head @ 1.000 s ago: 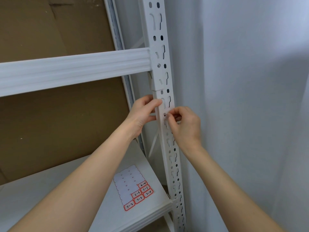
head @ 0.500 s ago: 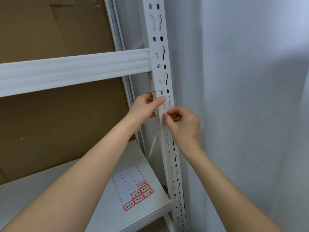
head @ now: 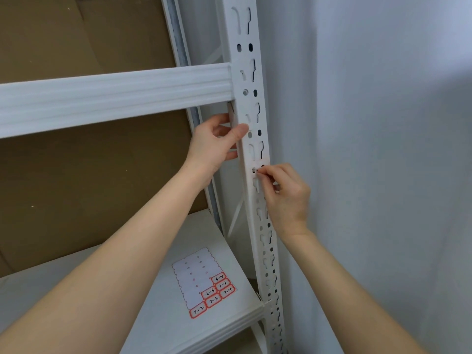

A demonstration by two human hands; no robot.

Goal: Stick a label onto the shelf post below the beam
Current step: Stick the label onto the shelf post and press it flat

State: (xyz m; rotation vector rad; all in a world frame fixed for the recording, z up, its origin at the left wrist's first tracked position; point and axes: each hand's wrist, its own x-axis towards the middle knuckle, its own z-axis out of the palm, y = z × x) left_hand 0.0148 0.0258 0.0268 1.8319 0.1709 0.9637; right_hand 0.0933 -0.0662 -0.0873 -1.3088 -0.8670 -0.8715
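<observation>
The white perforated shelf post [head: 255,80] rises at centre, with the white beam [head: 115,98] joining it from the left. My left hand [head: 217,146] holds the post just below the beam, thumb on its front face and fingers behind. Lower down, my right hand [head: 283,195] has its fingertips pinched against the post's front. Only a tiny dark edge of the label [head: 256,171] shows at those fingertips; the rest is hidden.
A label sheet [head: 204,284] with several red-bordered numbered labels lies on the white shelf board [head: 143,302] below. Brown cardboard [head: 89,187] fills the back of the shelf. A pale wall [head: 383,149] stands close on the right.
My left hand has slid up the post toward the beam. My right hand stays pinched at about the same spot on the post.
</observation>
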